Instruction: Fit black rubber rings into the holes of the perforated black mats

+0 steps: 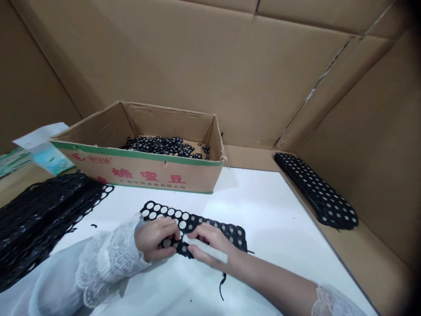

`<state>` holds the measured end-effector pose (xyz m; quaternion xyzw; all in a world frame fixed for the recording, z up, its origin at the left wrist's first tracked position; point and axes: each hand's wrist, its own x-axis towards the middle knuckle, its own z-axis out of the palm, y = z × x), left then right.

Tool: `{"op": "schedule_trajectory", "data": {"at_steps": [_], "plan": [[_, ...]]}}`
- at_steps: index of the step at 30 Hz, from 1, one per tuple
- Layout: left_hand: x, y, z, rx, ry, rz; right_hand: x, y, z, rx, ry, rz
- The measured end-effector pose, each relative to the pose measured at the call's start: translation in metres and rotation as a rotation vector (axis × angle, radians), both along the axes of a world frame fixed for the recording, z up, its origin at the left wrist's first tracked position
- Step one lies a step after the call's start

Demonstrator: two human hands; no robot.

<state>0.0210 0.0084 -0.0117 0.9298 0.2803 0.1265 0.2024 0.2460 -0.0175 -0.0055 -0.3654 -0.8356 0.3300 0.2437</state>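
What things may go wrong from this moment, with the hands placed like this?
The white tool in the right hand points toward the left hand, so a slip might jab its fingers. The left lace cuff lies close to the dotted black sheet and might snag it. The sheet might also shift if the left hand's hold is light.

L hand (157, 238) on blk perforated strip (210, 224), R hand (210, 243) w/ white tool (207, 250)

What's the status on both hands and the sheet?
Right hand: grip on white tool, tip at sheet. Left hand: resting on perforated black sheet. Cardboard box beyond, apart from sheet; nothing between hands and sheet.
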Motion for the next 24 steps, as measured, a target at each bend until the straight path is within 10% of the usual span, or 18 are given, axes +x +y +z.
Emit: {"op": "schedule_trajectory", "data": {"at_steps": [10,24], "plan": [[-0.0003,-0.0047,-0.0002,-0.034,-0.037,-0.029,-0.0002,-0.0032,-0.0071,0.147,0.096,0.074],[0.0019,-0.0047,0.0022,-0.012,0.008,0.023,-0.0024,-0.0047,-0.0030,-0.317,0.104,-0.075]]}}
